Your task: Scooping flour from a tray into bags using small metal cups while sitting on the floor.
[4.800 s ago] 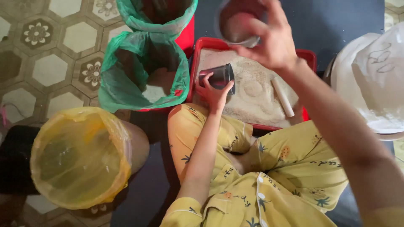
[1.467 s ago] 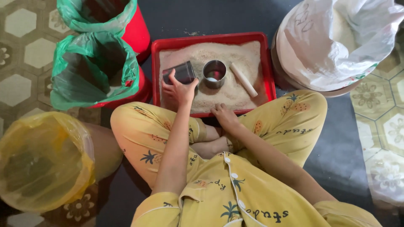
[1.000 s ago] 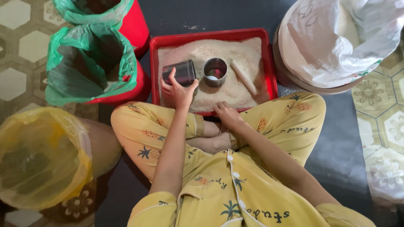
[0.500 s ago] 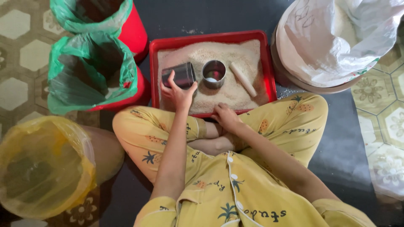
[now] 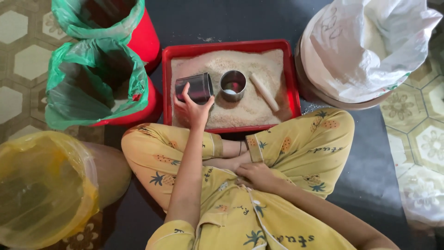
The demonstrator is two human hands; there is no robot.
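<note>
Metal cup (image 5: 195,88), dark and cylindrical, lies tipped on its side near the left edge of one red rectangular tray (image 5: 292,83) of pale grain, left hand (image 5: 192,109) fingers curled around it. A second, upright steel cup (image 5: 232,84) and one wooden stick (image 5: 264,91) lie beside. Right hand (image 5: 256,176) rests in the lap, fingers loosely together.

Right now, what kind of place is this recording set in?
Probably a home floor used for sorting grain: patterned hexagon floor tiles, a red tray of pale grain, and bag-lined buckets around a seated person whose left hand holds a metal cup.
</note>
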